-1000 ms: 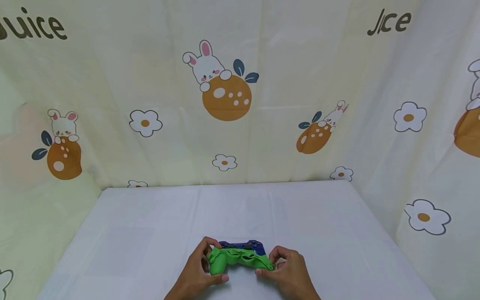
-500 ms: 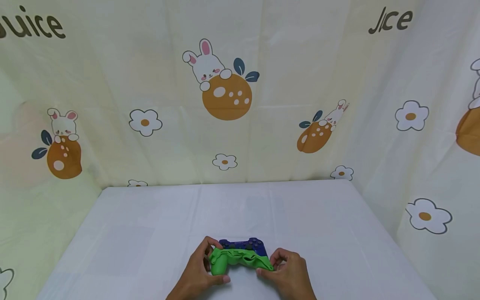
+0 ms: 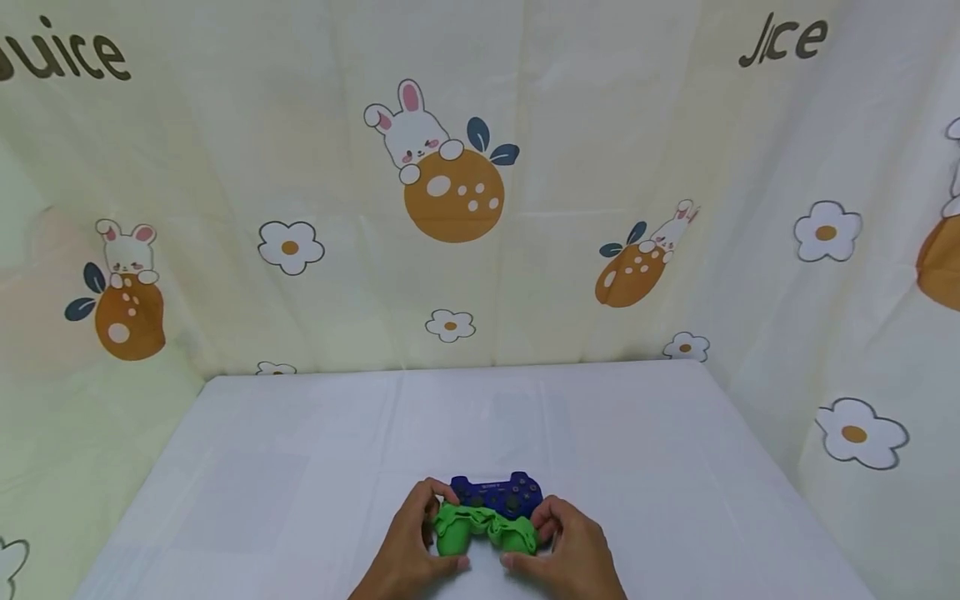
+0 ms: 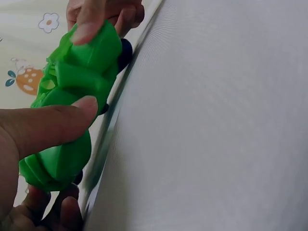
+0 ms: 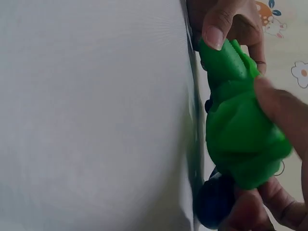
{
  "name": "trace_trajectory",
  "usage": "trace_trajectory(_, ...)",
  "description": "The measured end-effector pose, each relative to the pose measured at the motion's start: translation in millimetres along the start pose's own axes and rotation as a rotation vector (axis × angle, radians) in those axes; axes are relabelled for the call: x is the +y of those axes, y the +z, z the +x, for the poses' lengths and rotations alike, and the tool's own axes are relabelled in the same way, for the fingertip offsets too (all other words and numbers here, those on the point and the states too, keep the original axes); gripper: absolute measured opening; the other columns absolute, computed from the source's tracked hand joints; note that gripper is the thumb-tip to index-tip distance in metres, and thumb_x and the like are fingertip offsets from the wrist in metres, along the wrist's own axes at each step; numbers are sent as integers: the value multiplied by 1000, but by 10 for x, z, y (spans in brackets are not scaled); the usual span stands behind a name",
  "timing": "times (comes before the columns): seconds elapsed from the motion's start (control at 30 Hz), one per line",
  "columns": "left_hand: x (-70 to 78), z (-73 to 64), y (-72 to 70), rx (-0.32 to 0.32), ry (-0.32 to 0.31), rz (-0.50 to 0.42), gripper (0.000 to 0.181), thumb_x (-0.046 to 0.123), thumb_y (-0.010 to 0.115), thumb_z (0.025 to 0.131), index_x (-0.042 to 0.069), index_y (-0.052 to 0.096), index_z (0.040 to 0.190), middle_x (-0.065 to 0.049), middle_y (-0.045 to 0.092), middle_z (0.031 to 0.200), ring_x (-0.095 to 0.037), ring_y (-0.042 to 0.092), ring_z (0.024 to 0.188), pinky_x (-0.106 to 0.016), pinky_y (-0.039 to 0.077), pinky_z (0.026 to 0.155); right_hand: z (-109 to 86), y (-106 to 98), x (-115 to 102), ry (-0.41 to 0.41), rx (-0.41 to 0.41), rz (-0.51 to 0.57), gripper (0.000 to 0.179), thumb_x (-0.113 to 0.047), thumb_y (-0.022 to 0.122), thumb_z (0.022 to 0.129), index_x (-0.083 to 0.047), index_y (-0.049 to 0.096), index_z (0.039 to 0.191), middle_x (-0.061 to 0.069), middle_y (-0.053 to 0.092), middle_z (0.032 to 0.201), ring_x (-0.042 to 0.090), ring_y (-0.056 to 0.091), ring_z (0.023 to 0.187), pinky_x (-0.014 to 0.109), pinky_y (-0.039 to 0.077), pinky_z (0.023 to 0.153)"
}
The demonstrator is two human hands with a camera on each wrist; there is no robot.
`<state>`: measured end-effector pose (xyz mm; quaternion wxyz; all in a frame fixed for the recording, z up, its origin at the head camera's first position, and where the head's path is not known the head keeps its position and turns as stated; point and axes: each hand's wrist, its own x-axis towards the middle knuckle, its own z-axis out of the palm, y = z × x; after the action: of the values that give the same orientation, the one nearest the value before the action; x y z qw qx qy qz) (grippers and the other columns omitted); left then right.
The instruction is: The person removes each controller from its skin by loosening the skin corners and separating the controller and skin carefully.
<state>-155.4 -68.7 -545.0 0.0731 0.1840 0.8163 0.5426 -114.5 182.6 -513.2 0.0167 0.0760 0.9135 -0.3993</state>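
Observation:
A dark blue game controller (image 3: 491,493) is held low above the white table in the head view, its buttoned face showing. A green rubbery cover (image 3: 453,540) wraps its two grips and lies bunched along the near edge. My left hand (image 3: 408,537) grips the left side, fingers at the far edge and thumb in front. On the right side, my right hand (image 3: 573,546) pinches the cover around the other grip. Both wrist views show the wrinkled green cover (image 5: 240,125) between thumbs and fingers, with a blue end of the controller (image 5: 214,204) sticking out below it.
A white-covered table (image 3: 315,450) spreads around the hands. Behind it and at both sides hangs a cream curtain (image 3: 555,275) printed with rabbits, oranges and flowers.
The cover's right end, earlier pulled out to the right, now sits bunched around the right grip. More of the blue face shows. My left hand has shifted right with the controller.

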Motion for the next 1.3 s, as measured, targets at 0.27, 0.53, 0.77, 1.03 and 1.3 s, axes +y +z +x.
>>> trace_trajectory(0.27,-8,-1,7,1,-12,33,68,19,99,71,30,55,122,-4,44,107,-13,47,85,-23,48,71,26,-53,4,-103,1,74,52,-49,99,67,-22,67,99,-7,60,90,7,46,64,22,42,58)
trace_trajectory(0.53,-15,21,16,-11,-55,34,64,24,99,72,28,55,119,-9,39,124,-17,47,89,-23,45,69,128,-82,-43,-124,-20,90,43,-48,96,73,-25,68,96,-8,63,92,8,47,64,23,42,57)
trace_trajectory(0.77,-32,33,28,12,-34,65,64,31,100,70,31,56,116,-4,46,116,-14,49,92,-22,45,69,281,-58,-144,-270,5,57,34,-50,95,76,-35,69,93,-16,63,91,6,51,75,23,45,68)
trace_trajectory(1.03,-65,39,51,50,-16,37,65,32,102,66,31,57,113,1,54,111,-10,56,88,-20,46,65,599,11,-201,-510,-320,-64,29,-47,86,87,-43,73,113,-22,68,116,9,52,109,47,35,99)
trace_trajectory(1.3,-62,17,35,54,-27,1,69,26,102,67,27,55,117,1,56,102,-9,54,83,-21,45,64,673,-16,-281,-558,-426,-100,47,-29,91,79,-42,71,119,-20,70,122,7,55,108,45,38,99)
